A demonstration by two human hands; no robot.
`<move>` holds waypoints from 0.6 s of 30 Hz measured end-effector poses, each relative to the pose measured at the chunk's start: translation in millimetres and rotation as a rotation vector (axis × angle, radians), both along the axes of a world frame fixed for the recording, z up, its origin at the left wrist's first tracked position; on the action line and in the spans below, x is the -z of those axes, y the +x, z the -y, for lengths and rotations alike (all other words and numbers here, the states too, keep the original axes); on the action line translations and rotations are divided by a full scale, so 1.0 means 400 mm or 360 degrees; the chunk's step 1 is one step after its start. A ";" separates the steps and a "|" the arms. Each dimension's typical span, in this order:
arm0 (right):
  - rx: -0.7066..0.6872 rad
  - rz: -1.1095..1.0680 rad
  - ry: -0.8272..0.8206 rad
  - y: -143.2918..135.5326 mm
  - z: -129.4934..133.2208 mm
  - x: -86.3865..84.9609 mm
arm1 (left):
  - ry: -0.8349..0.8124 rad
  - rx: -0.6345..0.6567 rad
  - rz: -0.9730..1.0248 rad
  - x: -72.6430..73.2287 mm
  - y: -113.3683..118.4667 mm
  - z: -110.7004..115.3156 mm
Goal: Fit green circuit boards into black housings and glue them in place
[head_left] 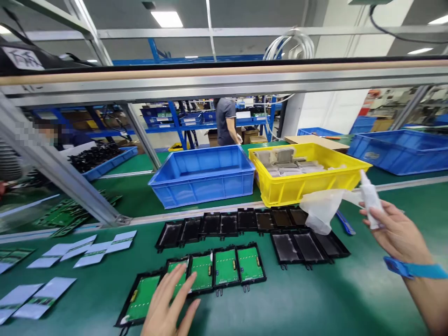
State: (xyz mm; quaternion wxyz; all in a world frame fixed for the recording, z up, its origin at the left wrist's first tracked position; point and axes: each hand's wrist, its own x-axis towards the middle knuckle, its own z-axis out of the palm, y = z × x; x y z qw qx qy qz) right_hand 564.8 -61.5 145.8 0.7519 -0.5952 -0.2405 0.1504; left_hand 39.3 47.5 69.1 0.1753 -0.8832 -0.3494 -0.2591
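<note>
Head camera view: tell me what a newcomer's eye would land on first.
The bright yellow bin of grey parts stands mid-bench beside an empty blue bin. In front lie rows of black trays, the nearest holding green circuit boards. The left hand rests on those; the right hand holds a small white bottle.

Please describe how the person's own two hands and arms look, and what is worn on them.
Both hands are bare, without gloves. The left hand shows no ring or band. The right hand has a bright blue strap around its wrist. No sleeve is visible on the right forearm.
</note>
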 end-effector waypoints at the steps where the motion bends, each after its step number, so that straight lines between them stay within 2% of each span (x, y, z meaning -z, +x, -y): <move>1: -0.0017 -0.0101 0.0040 -0.015 0.004 -0.007 | 0.0002 0.0029 -0.0014 0.002 0.012 0.009; 7: -0.0089 -0.0661 0.0064 -0.151 0.000 -0.027 | -0.0006 0.0382 -0.0106 0.020 0.114 0.045; 12: -0.0090 -0.1338 0.0057 -0.310 -0.042 -0.022 | 0.0014 0.0626 0.0203 0.042 0.194 0.061; 15: -0.0068 -0.1587 0.0164 -0.380 -0.070 -0.006 | 0.0041 0.0590 0.0215 0.075 0.206 0.077; 18: -0.0129 -0.1792 0.0321 -0.423 -0.095 0.020 | -0.0065 0.0331 0.0232 0.113 0.204 0.102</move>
